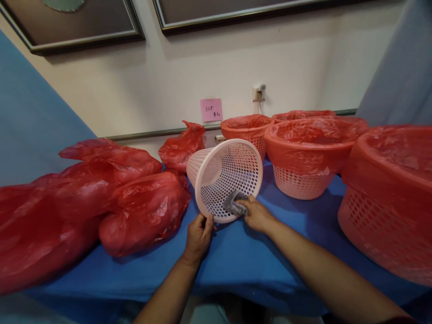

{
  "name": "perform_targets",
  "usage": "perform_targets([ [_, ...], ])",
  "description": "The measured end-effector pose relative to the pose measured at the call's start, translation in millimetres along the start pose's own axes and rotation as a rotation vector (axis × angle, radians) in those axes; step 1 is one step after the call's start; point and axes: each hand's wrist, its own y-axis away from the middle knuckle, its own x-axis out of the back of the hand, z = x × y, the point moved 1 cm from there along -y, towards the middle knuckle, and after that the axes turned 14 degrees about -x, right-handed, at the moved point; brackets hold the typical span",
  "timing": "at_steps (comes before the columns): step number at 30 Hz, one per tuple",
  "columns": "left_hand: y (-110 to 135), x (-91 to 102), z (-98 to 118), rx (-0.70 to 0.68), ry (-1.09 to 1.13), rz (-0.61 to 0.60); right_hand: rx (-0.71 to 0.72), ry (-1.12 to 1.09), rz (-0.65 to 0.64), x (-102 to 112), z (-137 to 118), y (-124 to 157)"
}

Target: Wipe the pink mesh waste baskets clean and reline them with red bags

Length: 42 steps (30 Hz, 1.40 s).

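Note:
A pale pink plastic basket (199,164) with a perforated wall lies tipped on its side, its mouth facing me. My left hand (199,236) grips the lower left of its rim between thumb and fingers. In my right hand (258,215) is a crumpled grey cloth (232,202), pressed against the inner wall just inside the lower rim. Both hands are closed. The fingers under the cloth are partly hidden.
Knotted red plastic bags (145,211) crowd the left side of the blue-covered table (236,270). Baskets lined with red bags (303,180) stand on the right. Behind are a wall socket (258,93), a pink note (211,110) and framed pictures (101,42).

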Motion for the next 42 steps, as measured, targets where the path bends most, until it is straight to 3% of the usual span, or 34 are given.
perform_targets([
  [3, 0, 1.7, -1, 0.006, -0.029, -0.002, 0.154, -0.238, -0.236, -22, -11, 10],
  [5, 1, 3.6, -1, 0.011, -0.052, 0.028, 0.176, -0.228, -0.237, -20, -13, 12],
  [7, 0, 4.8, -1, 0.013, -0.064, 0.042, 0.133, -0.062, -0.093, -5, -11, 9],
  [11, -1, 3.8, 2, 0.019, -0.053, 0.035, -0.12, 0.25, 0.305, 37, 5, -1],
  [13, -1, 2.4, 3, 0.011, -0.039, 0.024, -0.175, 0.269, 0.344, 46, 12, -4],
  [15, -1, 0.9, 1, 0.009, -0.022, 0.011, -0.142, 0.239, 0.259, 40, 13, -4],
  [20, -1, -3.1, -9, 0.067, -0.015, -0.096, 0.132, -0.071, -0.116, -6, 1, 3],
  [23, -3, -6.6, -11, 0.044, -0.02, -0.26, 0.201, -0.233, -0.167, -22, -4, 5],
  [25, -3, -7.7, -10, 0.008, -0.019, -0.297, 0.208, -0.238, -0.162, -22, -5, 5],
  [27, -3, -6.9, -7, -0.003, -0.021, -0.235, 0.192, -0.166, -0.102, -14, -4, 3],
  [29, -1, -4.7, -5, 0.0, -0.019, -0.144, 0.143, -0.048, 0.044, 1, -1, -1],
  [32, 1, -1.8, -3, 0.015, 0.0, -0.03, -0.032, 0.089, 0.304, 27, 9, -10],
  [34, 1, -1.7, -4, 0.04, 0.025, 0.019, -0.163, 0.111, 0.374, 35, 17, -13],
  [36, 1, -2.7, -5, 0.06, 0.049, 0.043, -0.187, 0.059, 0.305, 31, 19, -13],
  [42, -2, -1.3, -11, 0.07, -0.003, 0.019, 0.129, -0.237, -0.19, -18, -4, 4],
])
